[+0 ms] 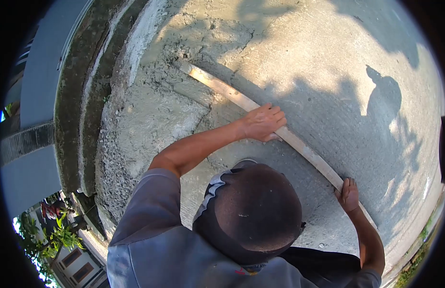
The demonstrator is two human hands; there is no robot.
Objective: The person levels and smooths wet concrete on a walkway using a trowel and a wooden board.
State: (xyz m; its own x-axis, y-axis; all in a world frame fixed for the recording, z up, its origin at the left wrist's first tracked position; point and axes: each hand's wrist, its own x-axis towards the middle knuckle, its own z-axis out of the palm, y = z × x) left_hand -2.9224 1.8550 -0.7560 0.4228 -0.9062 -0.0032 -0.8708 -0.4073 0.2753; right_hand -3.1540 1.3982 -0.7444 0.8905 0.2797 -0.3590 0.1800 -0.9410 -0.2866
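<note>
Neither my left hand nor my right hand shows in the head view. Close in front of me, a co-worker [150, 254] in a grey shirt and dark cap [256, 211] bends over wet concrete [150, 117], seen from behind and above. The co-worker's left hand [264, 122] grips the middle of a long wooden board [222, 89]. Near the board's lower right end, the co-worker's right hand [348, 194] holds it too. The board lies diagonally across the grey surface, its far end at a rough, lumpy patch of concrete [184, 50].
A mossy concrete kerb [76, 101] runs down the left side, with gravel [110, 163] along its foot. Beyond it stand a grey-blue wall [38, 91], a leafy plant [54, 240] and a building [76, 266]. Shadows [385, 96] fall on the paving at right.
</note>
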